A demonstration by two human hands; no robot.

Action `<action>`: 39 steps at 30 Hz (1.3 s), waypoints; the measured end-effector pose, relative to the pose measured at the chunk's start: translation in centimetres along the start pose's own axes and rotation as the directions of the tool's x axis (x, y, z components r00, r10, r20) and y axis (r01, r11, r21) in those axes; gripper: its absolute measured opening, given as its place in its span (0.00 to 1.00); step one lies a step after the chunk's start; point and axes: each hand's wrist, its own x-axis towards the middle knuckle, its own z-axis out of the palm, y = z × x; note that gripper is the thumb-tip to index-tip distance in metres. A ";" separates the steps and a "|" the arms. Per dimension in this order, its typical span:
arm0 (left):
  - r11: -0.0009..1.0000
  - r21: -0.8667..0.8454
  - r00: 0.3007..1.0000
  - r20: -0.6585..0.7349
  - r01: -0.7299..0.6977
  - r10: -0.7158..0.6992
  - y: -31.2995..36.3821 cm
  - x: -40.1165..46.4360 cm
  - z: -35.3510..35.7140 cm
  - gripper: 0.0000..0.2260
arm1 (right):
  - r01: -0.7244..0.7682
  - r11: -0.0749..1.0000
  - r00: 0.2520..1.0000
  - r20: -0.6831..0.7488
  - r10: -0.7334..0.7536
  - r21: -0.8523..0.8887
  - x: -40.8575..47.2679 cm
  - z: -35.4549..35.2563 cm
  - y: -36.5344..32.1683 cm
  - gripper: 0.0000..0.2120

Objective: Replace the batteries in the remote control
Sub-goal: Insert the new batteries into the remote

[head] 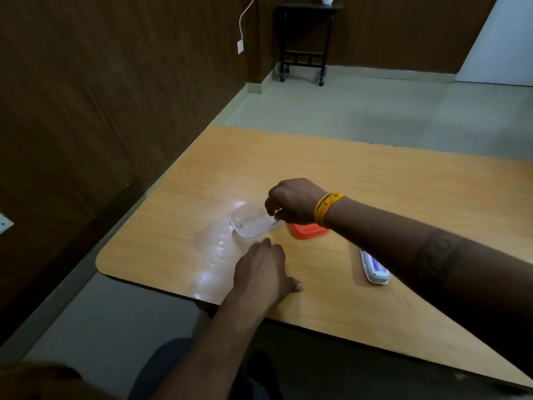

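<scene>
Down on the wooden surface (375, 197), near its left corner, sits a clear plastic container (251, 223), open at the top, and the right hand (294, 202) reaches across from the right side to hover over its right rim. That hand is curled, fingers bent downward and pinched toward the thumb at the container's edge; a thin pale object with a bluish streak shows just below the fingertips, but it is too blurred to say what it is or whether the hand truly grips it. A bundle of yellow thread bands (327, 209) circles the right wrist. Just behind that wrist, touching or nearly touching the container's right end, lies an orange lid (307, 230), flat on the surface and partly hidden by the hand. The left hand (264, 272) rests palm down on the surface just in front of the container, fingers loosely spread and pointing toward it, thumb out to the right, holding nothing. The remote control (374, 266), white with a blue-and-white label along its upward face, lies flat to the right of the left hand, partly tucked under the right forearm, apart from both hands and from the container.
</scene>
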 end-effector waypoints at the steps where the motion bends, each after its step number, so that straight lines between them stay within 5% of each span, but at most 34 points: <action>1: 1.000 -0.003 1.000 0.002 0.000 0.000 0.0 0.1 0.0 0.28 | 0.021 0.999 0.999 0.035 -0.020 -0.032 0.6 -0.3 0.0 0.10; 8: 1.000 -0.009 1.000 0.027 0.005 -0.005 0.0 0.4 -0.2 0.27 | 0.086 0.985 0.977 0.206 -0.054 -0.150 3.6 -1.1 -0.4 0.07; 13: 1.000 -0.001 0.999 0.043 0.014 -0.014 -0.1 0.4 -0.2 0.26 | 0.043 0.996 0.983 0.179 -0.028 -0.082 4.0 -0.3 -0.5 0.07; 19: 1.000 0.000 1.000 0.025 0.013 -0.013 0.0 0.4 -0.2 0.24 | -0.042 0.994 0.992 0.122 0.029 0.103 3.6 0.7 -0.6 0.08; 25: 0.999 0.021 0.999 0.028 -0.025 0.025 0.6 0.5 -0.2 0.21 | -0.084 0.890 0.984 -0.100 0.144 0.449 0.4 0.6 -0.1 0.06; 30: 0.983 0.076 0.984 0.076 -0.169 0.163 1.5 0.8 0.4 0.22 | -0.123 0.775 0.907 -0.246 0.341 0.620 -5.8 1.7 0.3 0.05; 39: 0.963 0.097 0.966 0.084 -0.253 0.246 5.1 1.5 2.5 0.34 | -0.343 0.524 0.664 -0.193 0.722 0.779 -18.7 6.1 2.5 0.06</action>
